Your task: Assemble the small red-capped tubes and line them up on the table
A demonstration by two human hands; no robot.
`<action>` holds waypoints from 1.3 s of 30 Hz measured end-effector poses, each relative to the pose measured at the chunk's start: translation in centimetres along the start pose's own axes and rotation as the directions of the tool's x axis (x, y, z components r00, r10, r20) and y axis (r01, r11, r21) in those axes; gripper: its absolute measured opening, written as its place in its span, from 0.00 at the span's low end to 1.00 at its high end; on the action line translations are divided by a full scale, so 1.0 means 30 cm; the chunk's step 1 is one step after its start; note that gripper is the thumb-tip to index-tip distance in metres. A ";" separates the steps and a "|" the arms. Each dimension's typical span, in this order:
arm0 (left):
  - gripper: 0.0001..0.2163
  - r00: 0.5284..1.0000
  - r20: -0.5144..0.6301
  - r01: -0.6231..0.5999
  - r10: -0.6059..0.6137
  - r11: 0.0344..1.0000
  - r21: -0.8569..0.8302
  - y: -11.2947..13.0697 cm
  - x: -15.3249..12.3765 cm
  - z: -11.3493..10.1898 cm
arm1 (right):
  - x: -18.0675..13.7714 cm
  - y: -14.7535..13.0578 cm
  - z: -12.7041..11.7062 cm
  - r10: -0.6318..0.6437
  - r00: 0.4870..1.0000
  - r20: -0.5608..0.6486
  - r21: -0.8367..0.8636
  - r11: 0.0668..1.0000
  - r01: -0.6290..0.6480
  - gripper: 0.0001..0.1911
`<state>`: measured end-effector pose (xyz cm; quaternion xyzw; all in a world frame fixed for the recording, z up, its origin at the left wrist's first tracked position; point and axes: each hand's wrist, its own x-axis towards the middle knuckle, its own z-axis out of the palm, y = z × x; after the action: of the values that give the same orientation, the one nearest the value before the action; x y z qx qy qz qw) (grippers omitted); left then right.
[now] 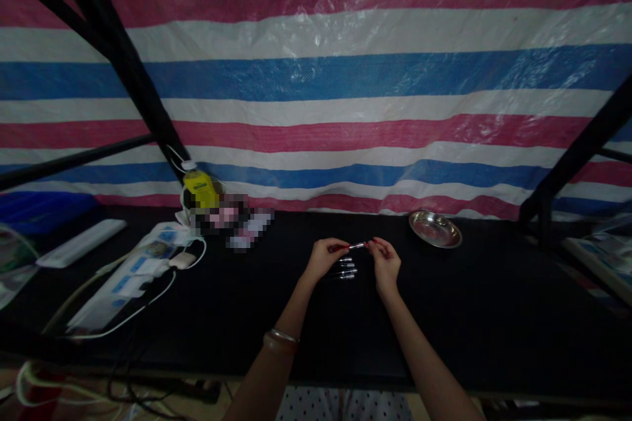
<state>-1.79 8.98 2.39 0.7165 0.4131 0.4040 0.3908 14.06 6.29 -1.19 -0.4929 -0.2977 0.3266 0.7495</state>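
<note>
A slim, shiny tube with a silvery middle [357,246] is held level between my two hands, just above the black table. My left hand [326,256] pinches its left end with the fingertips. At its other end, the fingers of my right hand [386,260] are closed on it. Several similar slim tubes [347,270] lie side by side on the table below, with silvery right ends and darker or clear left parts. The tube is too small for me to tell its exact kind, and my fingers hide both its ends.
A round metal dish [435,229] stands to the right near the striped sheet [316,105]. On the left lie a white power strip [123,279] with cords and a plug. Behind it stands a yellow bottle [201,188]. Black frame posts [123,72] rise at both sides of the table [345,335].
</note>
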 end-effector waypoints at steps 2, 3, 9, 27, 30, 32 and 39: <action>0.09 1.000 -0.002 0.010 -0.010 0.999 -0.053 -0.003 0.001 0.003 | 0.001 -0.002 -0.002 -0.012 1.000 -0.029 0.010 1.000 0.012 0.24; 0.10 1.000 -0.002 0.012 -0.012 0.997 -0.077 -0.005 0.002 0.004 | 0.000 -0.003 -0.003 -0.011 0.999 -0.040 0.014 1.000 0.012 0.24; 0.10 0.999 0.023 0.045 -0.042 0.987 -0.152 -0.007 0.003 0.017 | -0.010 -0.009 0.005 0.021 1.000 -0.005 -0.001 1.000 -0.021 0.22; 0.19 0.982 0.064 0.185 -0.177 0.849 -0.494 0.003 0.012 0.018 | -0.072 -0.051 0.035 -0.120 0.980 0.159 -0.090 0.987 0.136 0.19; 0.19 0.974 0.081 0.222 -0.210 0.831 -0.510 -0.002 0.012 0.014 | -0.073 -0.062 0.031 -0.161 0.977 0.137 -0.110 0.978 0.176 0.17; 0.19 0.970 0.078 0.236 -0.229 0.826 -0.512 -0.008 0.014 0.010 | -0.073 -0.070 0.030 -0.185 0.976 0.116 -0.127 0.972 0.200 0.16; 0.18 0.971 0.008 0.215 -0.239 0.861 -0.460 -0.033 0.023 -0.006 | -0.072 -0.076 0.032 -0.205 0.971 0.120 -0.181 0.958 0.225 0.17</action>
<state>-2.00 10.00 1.74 0.5404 0.3973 0.4586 0.5829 12.43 4.43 1.00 -0.5109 -0.4169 0.2371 0.7134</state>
